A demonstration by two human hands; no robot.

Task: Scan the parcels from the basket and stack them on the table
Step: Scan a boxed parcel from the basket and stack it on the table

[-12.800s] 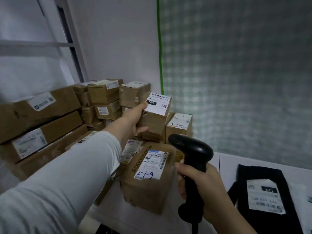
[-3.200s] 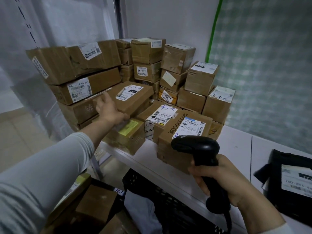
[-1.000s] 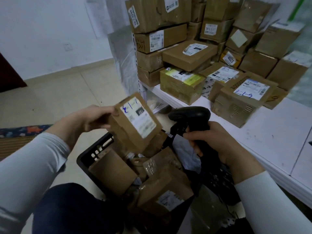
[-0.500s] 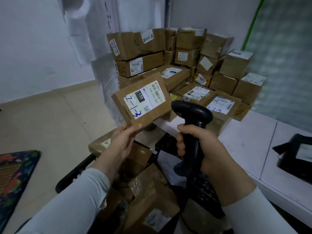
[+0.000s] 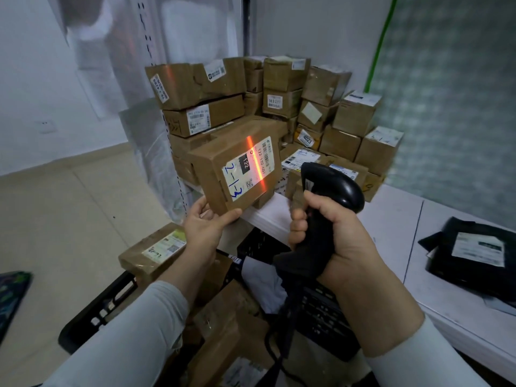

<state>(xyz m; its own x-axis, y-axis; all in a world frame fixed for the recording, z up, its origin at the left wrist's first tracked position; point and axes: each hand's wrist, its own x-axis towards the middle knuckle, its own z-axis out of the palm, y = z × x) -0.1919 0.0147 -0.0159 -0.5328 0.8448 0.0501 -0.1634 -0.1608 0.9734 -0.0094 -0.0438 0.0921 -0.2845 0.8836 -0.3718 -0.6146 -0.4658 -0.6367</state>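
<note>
- Parcel (image 5: 215,174) up in left hand (image 5: 205,230), above basket (image 5: 95,311) and just before desk (image 5: 391,227) edge, touching neither.
- Grips its lower corner: thumb laid along bottom edge of near face, fingers curled underneath.
- Holds it tilted, white label (image 5: 248,169) toward camera, printed "122" and blue handwritten "2-1-3" on it.
- Red scan line (image 5: 257,163) bright across label, running over barcode end; fainter red streak on top box of stack (image 5: 279,101) behind.
- Right hand (image 5: 335,241) clamped round scanner (image 5: 332,188) handle, all fingers wrapped, forefinger at front of grip.
- Scanner head just right of parcel, apart from it, aimed its way.
- Black cable (image 5: 279,344) down from handle toward basket.
- Basket black, slotted walls, on floor (image 5: 69,205) beside desk, heaped with brown boxes (image 5: 223,331); one with yellow-white label at far side, beside left wrist.
- Stack of brown boxes in desk's far corner, against wall, several layers high, most with white labels.
- Desk white, thin seam lines across top.
- Black bag (image 5: 474,261) with white label flat on desk at right, well apart from stack.
- Patterned mat (image 5: 11,297) corner on floor at far left.
- White sleeves on both forearms.
</note>
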